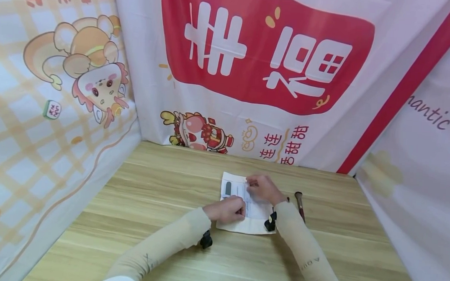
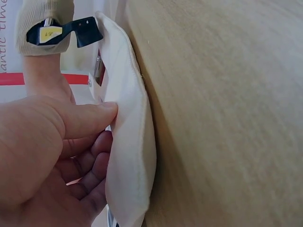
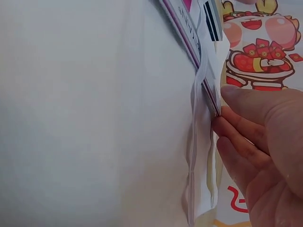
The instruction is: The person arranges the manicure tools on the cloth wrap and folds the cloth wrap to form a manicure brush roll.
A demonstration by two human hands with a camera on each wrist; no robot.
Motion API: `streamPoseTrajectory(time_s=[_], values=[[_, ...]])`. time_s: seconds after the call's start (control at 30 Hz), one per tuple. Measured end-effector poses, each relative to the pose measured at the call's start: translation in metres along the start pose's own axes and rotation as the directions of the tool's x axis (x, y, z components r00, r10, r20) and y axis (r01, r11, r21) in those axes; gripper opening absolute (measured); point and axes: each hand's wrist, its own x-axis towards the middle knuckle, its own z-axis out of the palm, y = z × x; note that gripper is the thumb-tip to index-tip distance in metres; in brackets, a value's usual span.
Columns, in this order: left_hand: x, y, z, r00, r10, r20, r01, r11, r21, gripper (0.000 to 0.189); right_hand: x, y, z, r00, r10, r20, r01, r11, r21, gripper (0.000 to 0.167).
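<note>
Pouch (image 1: 244,228) of white cloth, lying flat on the desk (image 1: 227,266). At its edge, a slim printed packet (image 3: 189,38); whether inside or merely on top, impossible to tell. Left hand (image 1: 227,209): grip closed on the cloth, thumb pressed down. Right hand (image 1: 263,189): grip nearly closed, fingertips about the packet's corner. Near the right sleeve (image 1: 300,240), a brush (image 1: 301,207).

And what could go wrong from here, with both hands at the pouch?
The packet slants past a wavy edge of the pouch, so it might snag there. The left hand holds the pouch at one side only; it may twist if the right hand pulls. A brush-like tool lies beside the right sleeve and could get knocked.
</note>
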Motion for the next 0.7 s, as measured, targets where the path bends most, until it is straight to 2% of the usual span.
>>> streamPoseTrajectory(time_s=[0.2, 0.4, 0.57, 0.7], values=[[0.001, -0.002, 0.0, 1.0, -0.01, -0.007, 0.01, 1.0, 0.008, 0.014, -0.007, -0.004, 0.0, 1.0, -0.02, 0.016, 0.021, 0.999, -0.03, 0.034], [0.002, -0.003, 0.001, 1.0, -0.006, -0.003, 0.006, 1.0, 0.008, 0.016, -0.012, -0.008, -0.001, 0.999, -0.005, 0.037, 0.006, 0.999, -0.033, 0.035], [0.004, -0.005, 0.002, 1.0, -0.018, 0.004, 0.018, 1.0, 0.009, 0.013, -0.013, -0.005, 0.0, 0.999, 0.005, 0.052, -0.004, 1.0, -0.026, 0.036], [0.004, -0.004, 0.0, 0.999, -0.037, 0.011, 0.037, 0.999, -0.012, 0.012, -0.015, -0.002, -0.003, 0.997, -0.015, 0.074, 0.018, 0.999, -0.038, 0.037]])
